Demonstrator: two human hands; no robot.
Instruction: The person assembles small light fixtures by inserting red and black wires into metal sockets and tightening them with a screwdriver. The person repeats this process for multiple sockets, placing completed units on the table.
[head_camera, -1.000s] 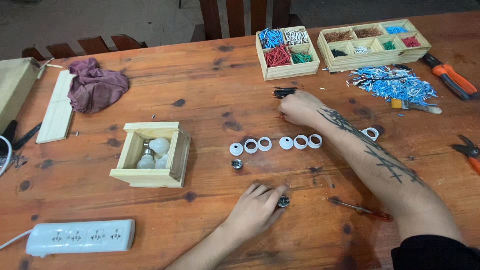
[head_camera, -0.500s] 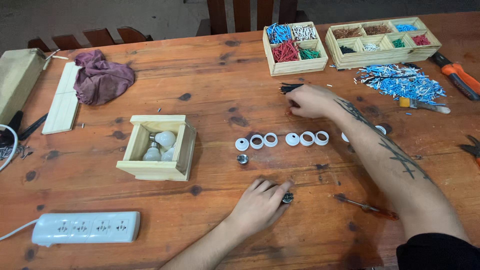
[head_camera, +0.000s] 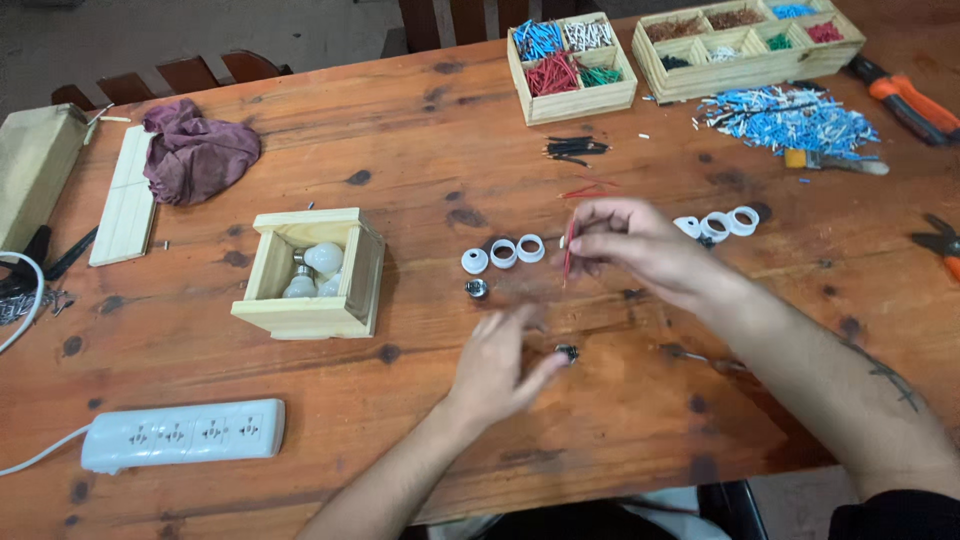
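Observation:
My right hand (head_camera: 640, 250) is over the middle of the wooden table (head_camera: 420, 160), its fingers pinched on a thin red wire piece (head_camera: 569, 252) that hangs down from them. My left hand (head_camera: 500, 365) lies nearer me, blurred, fingers apart, its thumb beside a small dark metal cap (head_camera: 567, 352) on the table. Three white plastic rings (head_camera: 502, 254) sit in a row left of my right hand, with a small metal screw base (head_camera: 476, 289) just below them. More white rings (head_camera: 716, 224) lie behind my right hand.
A small open wooden box (head_camera: 310, 272) holds white bulbs. At the back stand two compartment trays (head_camera: 570, 70) (head_camera: 745, 45) of coloured wire pieces, a blue-white wire pile (head_camera: 790, 115), black wire bits (head_camera: 575, 150). A white power strip (head_camera: 180, 435), purple cloth (head_camera: 195, 155), orange-handled tool (head_camera: 905, 95) lie around.
My right hand drew back from the far wires toward the middle, now holding a red wire piece. My left hand shifted slightly by the dark cap. The camera view moved.

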